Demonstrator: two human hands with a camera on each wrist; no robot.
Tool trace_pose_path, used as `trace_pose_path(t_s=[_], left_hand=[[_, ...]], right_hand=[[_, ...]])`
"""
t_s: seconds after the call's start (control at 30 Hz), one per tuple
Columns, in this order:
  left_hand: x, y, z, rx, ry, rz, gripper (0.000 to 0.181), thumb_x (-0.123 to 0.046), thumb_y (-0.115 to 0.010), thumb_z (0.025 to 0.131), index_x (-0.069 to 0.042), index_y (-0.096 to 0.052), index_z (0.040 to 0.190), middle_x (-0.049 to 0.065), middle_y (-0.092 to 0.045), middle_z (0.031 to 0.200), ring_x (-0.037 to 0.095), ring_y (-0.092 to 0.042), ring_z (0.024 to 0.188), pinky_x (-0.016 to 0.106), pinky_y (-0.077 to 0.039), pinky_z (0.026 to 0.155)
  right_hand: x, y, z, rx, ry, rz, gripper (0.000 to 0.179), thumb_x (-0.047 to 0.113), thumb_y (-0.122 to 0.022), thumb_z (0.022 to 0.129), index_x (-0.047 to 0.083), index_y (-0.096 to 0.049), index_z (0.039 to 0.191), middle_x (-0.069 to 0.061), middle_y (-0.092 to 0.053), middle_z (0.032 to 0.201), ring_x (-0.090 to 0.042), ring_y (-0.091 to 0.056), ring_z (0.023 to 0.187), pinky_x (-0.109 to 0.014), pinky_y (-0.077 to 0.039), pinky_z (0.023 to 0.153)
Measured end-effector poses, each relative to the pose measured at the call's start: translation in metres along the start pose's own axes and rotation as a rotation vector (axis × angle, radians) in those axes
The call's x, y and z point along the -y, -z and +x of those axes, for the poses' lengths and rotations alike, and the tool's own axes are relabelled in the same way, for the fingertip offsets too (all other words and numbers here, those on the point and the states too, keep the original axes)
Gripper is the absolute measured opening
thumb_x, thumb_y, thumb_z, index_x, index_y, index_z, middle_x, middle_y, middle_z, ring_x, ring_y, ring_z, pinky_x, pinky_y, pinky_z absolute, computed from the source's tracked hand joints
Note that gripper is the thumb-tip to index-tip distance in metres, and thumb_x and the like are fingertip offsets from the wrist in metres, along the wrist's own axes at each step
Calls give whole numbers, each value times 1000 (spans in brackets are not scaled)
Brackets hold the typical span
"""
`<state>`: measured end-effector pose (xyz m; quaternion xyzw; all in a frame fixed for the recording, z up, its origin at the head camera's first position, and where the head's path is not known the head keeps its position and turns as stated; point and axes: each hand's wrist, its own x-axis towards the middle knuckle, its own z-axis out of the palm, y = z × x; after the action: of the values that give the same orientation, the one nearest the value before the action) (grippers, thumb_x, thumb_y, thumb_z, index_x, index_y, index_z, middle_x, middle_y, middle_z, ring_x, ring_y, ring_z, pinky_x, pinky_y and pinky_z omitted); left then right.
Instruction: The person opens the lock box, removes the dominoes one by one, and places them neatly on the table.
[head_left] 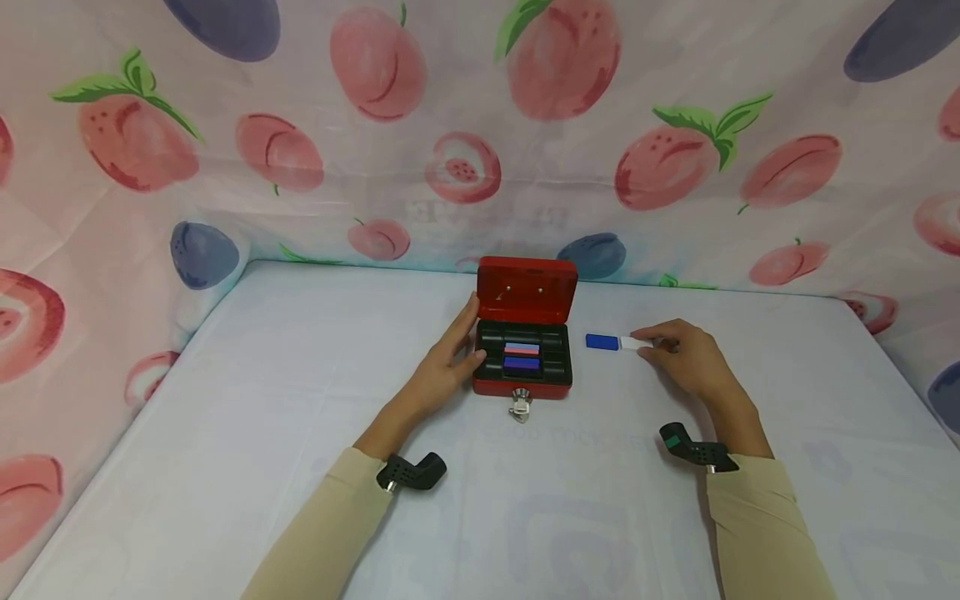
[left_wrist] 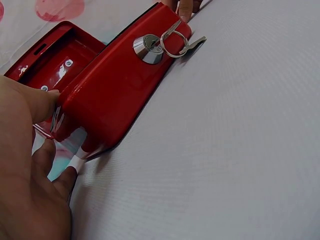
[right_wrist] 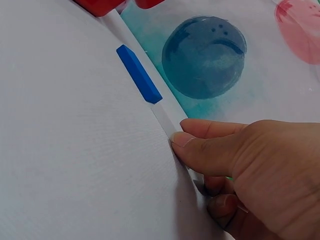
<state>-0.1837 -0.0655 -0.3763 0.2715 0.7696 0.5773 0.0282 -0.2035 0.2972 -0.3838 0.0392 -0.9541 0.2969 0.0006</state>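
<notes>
A red cash box [head_left: 523, 388] stands on the table with its lid [head_left: 527, 288] raised. Light blue, pink and purple bars [head_left: 522, 363] lie in its black tray [head_left: 556, 343]. My left hand [head_left: 442, 367] rests against the box's left side, thumb at the rim and fingers extended. Right of the box, a blue bar [right_wrist: 137, 75] lies on the cloth. My right hand [head_left: 686, 354] pinches a white bar [right_wrist: 165, 119] between thumb and forefinger, end to end with the blue one. A dark grey piece [right_wrist: 198, 185] shows partly under the other fingers; its kind is unclear.
A key ring with keys [left_wrist: 176, 42] hangs from the lock [left_wrist: 148, 49] on the box's front. White cloth [head_left: 585, 500] covers the table. A fruit-printed curtain [head_left: 525, 183] rises behind the far edge and along the left side.
</notes>
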Motion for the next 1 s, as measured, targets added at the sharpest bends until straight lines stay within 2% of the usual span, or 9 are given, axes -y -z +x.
trace_pose_path(t_s=[0.4, 0.67, 0.9, 1.0], left_hand=[[-2, 0, 0, -6, 14, 10, 68, 0, -51, 96, -2, -13, 152, 12, -8, 159, 23, -10, 145, 42, -21, 113], [-2, 0, 0, -5, 13, 6, 67, 2, -50, 96, 0, -13, 152, 14, -8, 159, 25, -9, 145, 42, -20, 113], [-3, 0, 0, -2, 23, 2, 68, 3, -51, 96, 0, -12, 152, 13, -7, 159, 25, -9, 145, 42, -19, 114], [-3, 0, 0, -2, 24, -2, 68, 3, -50, 96, -1, -12, 152, 12, -7, 159, 24, -9, 145, 42, -19, 114]], right_hand=[[-1, 1, 1, 16, 10, 1, 26, 8, -68, 89, 7, -70, 115, -17, -57, 107, -30, -48, 91, -42, -42, 76], [-1, 3, 1, 36, 1, 8, 30, 11, -67, 90, 8, -67, 120, -16, -56, 104, -29, -47, 90, -39, -40, 73], [3, 8, -1, 60, -43, 19, 35, 20, -67, 91, 10, -64, 125, -17, -58, 113, -31, -49, 95, -41, -43, 77], [7, 11, -1, 48, -53, 36, 38, 27, -66, 92, 10, -63, 126, -18, -57, 118, -32, -50, 97, -40, -46, 74]])
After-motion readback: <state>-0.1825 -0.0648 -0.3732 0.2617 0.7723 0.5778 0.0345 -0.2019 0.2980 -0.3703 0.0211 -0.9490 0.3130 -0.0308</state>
